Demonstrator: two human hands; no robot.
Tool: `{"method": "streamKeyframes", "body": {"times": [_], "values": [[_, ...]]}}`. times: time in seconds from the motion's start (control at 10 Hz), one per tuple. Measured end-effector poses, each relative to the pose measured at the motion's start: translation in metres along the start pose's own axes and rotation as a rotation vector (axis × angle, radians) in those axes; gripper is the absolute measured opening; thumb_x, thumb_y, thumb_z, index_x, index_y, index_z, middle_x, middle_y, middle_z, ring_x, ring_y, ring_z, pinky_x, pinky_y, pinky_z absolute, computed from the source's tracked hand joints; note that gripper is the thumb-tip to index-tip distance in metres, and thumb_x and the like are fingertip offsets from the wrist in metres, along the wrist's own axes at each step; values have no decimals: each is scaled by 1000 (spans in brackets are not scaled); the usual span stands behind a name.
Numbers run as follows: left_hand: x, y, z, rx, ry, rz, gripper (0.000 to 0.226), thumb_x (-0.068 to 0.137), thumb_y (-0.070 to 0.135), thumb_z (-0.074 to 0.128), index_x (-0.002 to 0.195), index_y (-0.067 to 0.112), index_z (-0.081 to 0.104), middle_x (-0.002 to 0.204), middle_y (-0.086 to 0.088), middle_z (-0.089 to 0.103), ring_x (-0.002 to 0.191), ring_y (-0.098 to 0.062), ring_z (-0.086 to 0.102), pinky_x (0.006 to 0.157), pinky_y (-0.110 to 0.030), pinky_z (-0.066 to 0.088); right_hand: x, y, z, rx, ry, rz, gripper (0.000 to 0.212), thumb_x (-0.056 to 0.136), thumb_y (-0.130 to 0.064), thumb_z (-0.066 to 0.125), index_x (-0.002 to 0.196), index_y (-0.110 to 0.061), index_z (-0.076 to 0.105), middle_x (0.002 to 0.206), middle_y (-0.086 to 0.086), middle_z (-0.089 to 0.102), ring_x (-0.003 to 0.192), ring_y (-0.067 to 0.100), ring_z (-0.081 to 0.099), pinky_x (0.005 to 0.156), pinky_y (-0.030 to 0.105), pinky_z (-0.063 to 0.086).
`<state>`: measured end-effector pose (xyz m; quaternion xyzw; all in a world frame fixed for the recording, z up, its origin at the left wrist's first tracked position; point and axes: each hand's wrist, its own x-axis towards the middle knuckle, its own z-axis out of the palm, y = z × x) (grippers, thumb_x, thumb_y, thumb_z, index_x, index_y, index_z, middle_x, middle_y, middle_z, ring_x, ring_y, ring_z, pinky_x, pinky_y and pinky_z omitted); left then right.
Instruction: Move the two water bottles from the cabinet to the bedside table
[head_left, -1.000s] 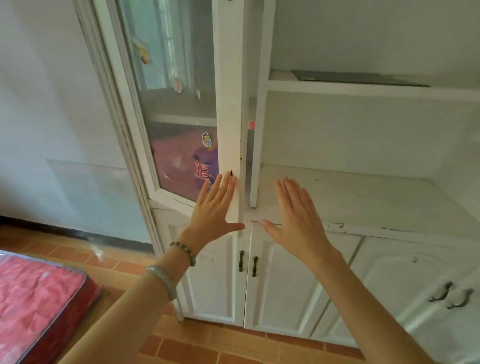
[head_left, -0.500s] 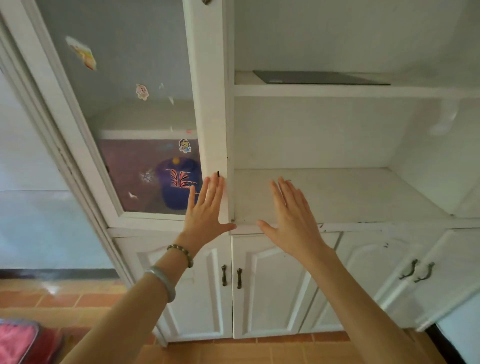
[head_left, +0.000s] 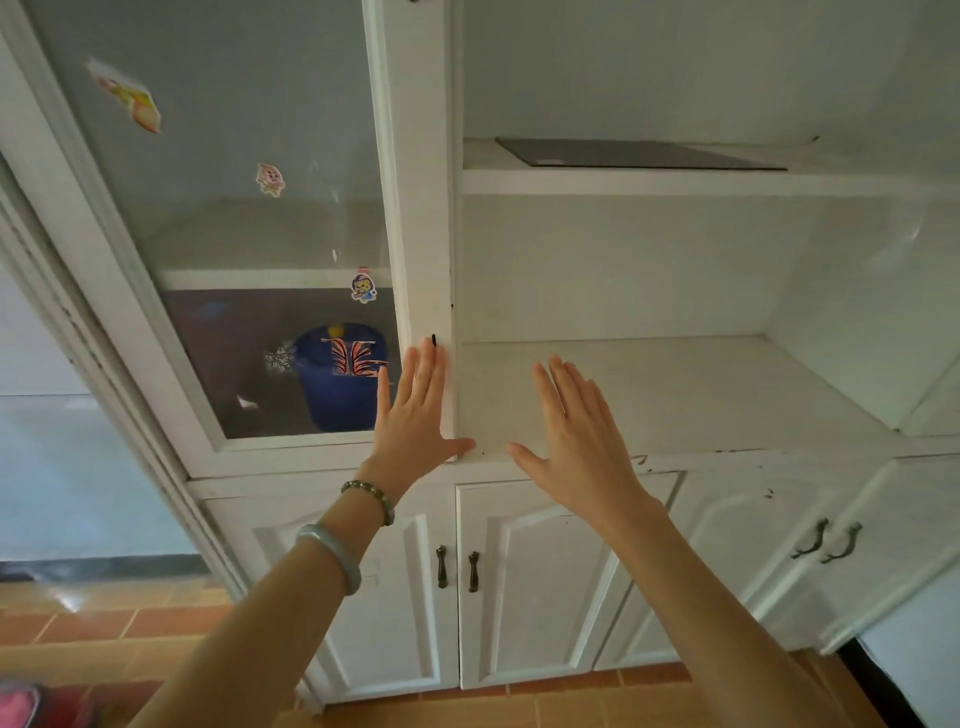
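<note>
A white cabinet (head_left: 675, 462) fills the view. No water bottle shows anywhere in it. My left hand (head_left: 415, 421) is flat and open, fingers up, against the right stile of the glass door (head_left: 234, 234), just below a small black knob (head_left: 434, 340). My right hand (head_left: 576, 441) is open too, fingers spread, raised in front of the bare lower shelf (head_left: 675, 395) of the open compartment. Neither hand holds anything.
Behind the stickered glass sits a blue container (head_left: 337, 379). A dark flat panel (head_left: 639, 154) lies on the upper shelf. Lower doors carry dark handles (head_left: 457, 567), with another pair (head_left: 826, 540) at the right. Orange tiled floor (head_left: 104, 629) lies below; a red edge (head_left: 21, 706) shows bottom left.
The glass door has swung from ajar to flush with the cabinet front under my left hand. The view has turned right, and the red mattress has slid almost out of frame.
</note>
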<state>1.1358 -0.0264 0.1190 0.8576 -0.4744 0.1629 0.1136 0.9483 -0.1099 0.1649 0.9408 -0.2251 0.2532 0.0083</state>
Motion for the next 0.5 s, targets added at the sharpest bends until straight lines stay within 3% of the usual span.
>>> {"method": "streamKeyframes", "body": {"times": [0.3, 0.5], "values": [[3, -3, 0, 118, -42, -10, 120, 73, 67, 58, 138, 13, -27, 154, -9, -19, 140, -30, -18, 114, -54, -3, 6, 5, 3, -8, -18, -8, 83, 81, -41, 63, 142, -3, 20, 149, 20, 22, 138, 32, 18, 112, 46, 16], [-3, -4, -17, 189, -55, 18, 111, 78, 63, 56, 144, 9, -15, 155, -10, -15, 142, -30, -14, 114, -49, -1, 6, 3, 3, 25, -26, -17, 83, 82, -41, 62, 143, -4, 18, 150, 19, 21, 138, 32, 17, 112, 46, 17]]}}
